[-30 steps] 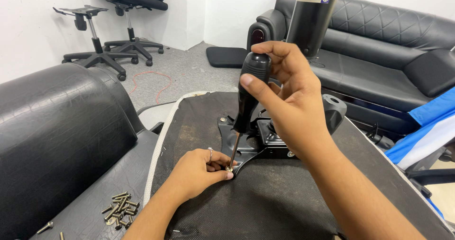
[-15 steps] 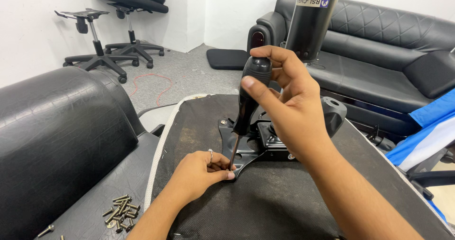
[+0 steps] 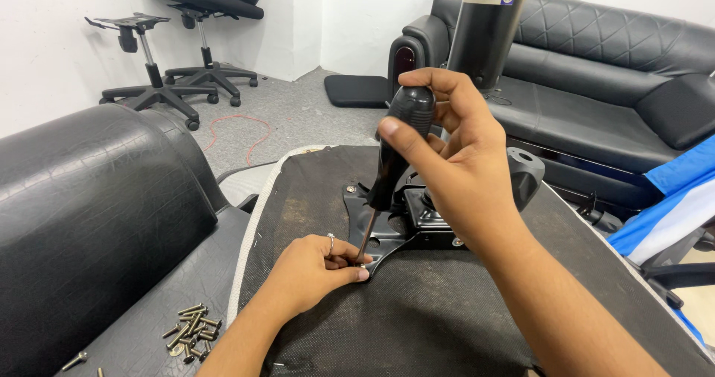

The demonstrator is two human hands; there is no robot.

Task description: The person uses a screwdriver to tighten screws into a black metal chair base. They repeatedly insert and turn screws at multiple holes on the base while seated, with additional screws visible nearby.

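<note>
My right hand point(image 3: 458, 157) grips the black handle of a screwdriver point(image 3: 391, 161), held nearly upright with its tip down on the corner of a black metal chair mechanism plate point(image 3: 406, 224). My left hand point(image 3: 316, 269) rests on the dark fabric underside of the chair seat point(image 3: 417, 310), its fingertips pinched around the screwdriver tip where a small screw sits. A ring shows on one left finger. The black gas cylinder column point(image 3: 488, 27) rises from the mechanism behind my right hand.
A pile of brass-coloured screws point(image 3: 190, 331) lies on the black leather chair back point(image 3: 89, 220) at left. A black sofa point(image 3: 596, 71) stands behind. Chair bases point(image 3: 160, 75) stand at the far left wall. Blue and white fabric point(image 3: 678, 198) lies at right.
My right hand has tilted and turned the screwdriver handle slightly while the tip stays at the same screw. My left hand keeps its place at the tip.
</note>
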